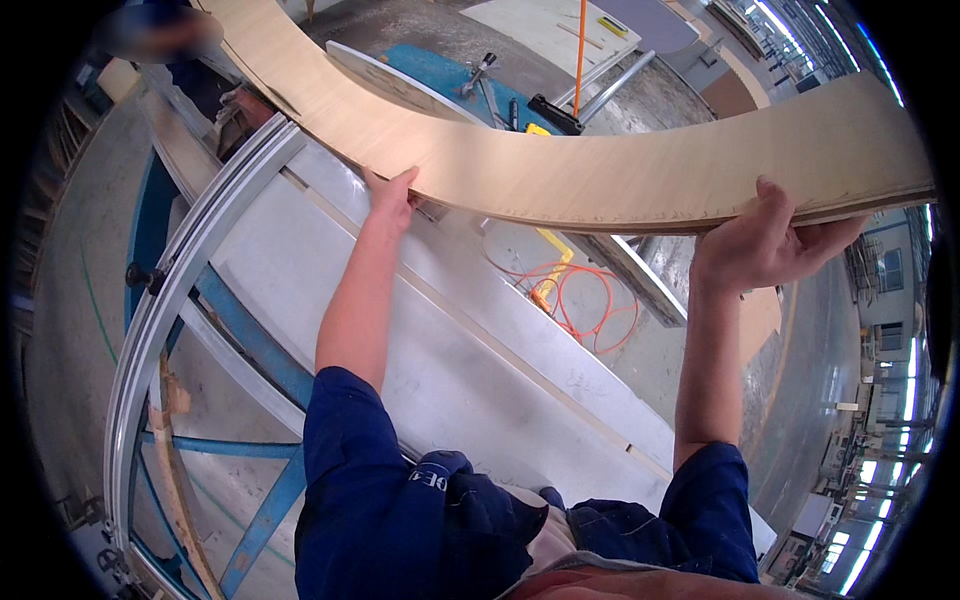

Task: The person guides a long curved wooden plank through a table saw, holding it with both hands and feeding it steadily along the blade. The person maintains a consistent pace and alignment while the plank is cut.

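A long, curved plywood panel (600, 178), pale and a few layers thick at its near edge, spans the upper part of the view. My left hand (393, 198) grips that edge left of the middle, thumb showing and the other fingers mostly hidden beneath. Farther right, my right hand (775, 245) holds the same edge near the panel's right end, thumb against its side and fingers underneath. Both arms reach forward, keeping the panel raised over a grey metal machine table (450, 350) with a long slot.
A metal rail (190, 235) on a blue frame (250, 350) stands at the left. An orange hose (600, 310) lies coiled on the floor beyond the table. Another person's dark sleeve (195, 85) is at the upper left. Behind the panel is a blue surface with a clamp-like fitting (480, 75).
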Motion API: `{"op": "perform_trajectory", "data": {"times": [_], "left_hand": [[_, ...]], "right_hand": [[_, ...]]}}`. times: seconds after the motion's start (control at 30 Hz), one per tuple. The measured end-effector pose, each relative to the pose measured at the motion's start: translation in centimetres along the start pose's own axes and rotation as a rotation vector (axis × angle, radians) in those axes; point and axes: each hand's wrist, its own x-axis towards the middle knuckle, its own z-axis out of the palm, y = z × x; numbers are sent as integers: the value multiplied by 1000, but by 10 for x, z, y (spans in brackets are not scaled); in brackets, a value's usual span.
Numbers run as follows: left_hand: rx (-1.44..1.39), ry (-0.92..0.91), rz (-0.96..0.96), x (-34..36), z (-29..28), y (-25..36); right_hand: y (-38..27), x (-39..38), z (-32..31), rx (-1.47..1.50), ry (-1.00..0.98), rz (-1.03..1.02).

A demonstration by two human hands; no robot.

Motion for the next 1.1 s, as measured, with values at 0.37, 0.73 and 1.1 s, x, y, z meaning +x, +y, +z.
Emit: {"op": "perform_trajectory", "data": {"times": [0.37, 0.73, 1.1], "left_hand": [[19, 5, 18, 16, -10, 7], [52, 35, 35, 35, -23, 13], [54, 42, 39, 47, -31, 13]], "right_hand": [[5, -16, 7, 26, 35, 39], [4, -31, 14, -27, 2, 69], [10, -39, 10, -92, -51, 48]]}}
